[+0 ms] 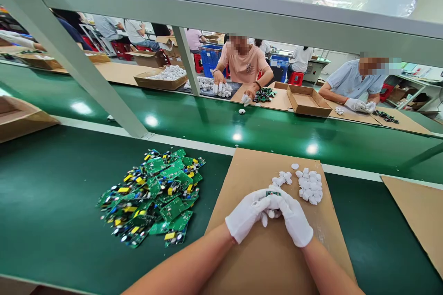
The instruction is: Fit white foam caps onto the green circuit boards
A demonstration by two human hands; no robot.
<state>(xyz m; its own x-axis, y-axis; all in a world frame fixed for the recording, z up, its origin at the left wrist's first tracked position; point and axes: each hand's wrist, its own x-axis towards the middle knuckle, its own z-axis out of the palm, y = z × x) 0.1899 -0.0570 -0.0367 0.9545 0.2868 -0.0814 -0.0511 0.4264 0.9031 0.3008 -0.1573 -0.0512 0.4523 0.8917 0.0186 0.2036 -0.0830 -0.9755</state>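
Note:
My left hand (pixel 248 214) and my right hand (pixel 295 219), both in white gloves, meet over a sheet of brown cardboard (pixel 263 258). Their fingers are closed around a small green circuit board (pixel 273 193), whose top edge shows between them. The gloves hide the rest of it, and I cannot make out whether a white piece is held with it. Just beyond my fingers lies a loose cluster of small white pieces (pixel 282 178). To its right, more white pieces (pixel 310 186) sit packed in rows, and a single white piece (pixel 295 166) lies apart.
A heap of green circuit boards (pixel 155 193) lies left of the cardboard on the green bench (pixel 62 203). An open carton (pixel 24 117) stands far left. A slanted metal post (pixel 93 64) and shelf beam (pixel 221 7) cross ahead. Beyond the green belt (pixel 214 124), co-workers sit handling parts.

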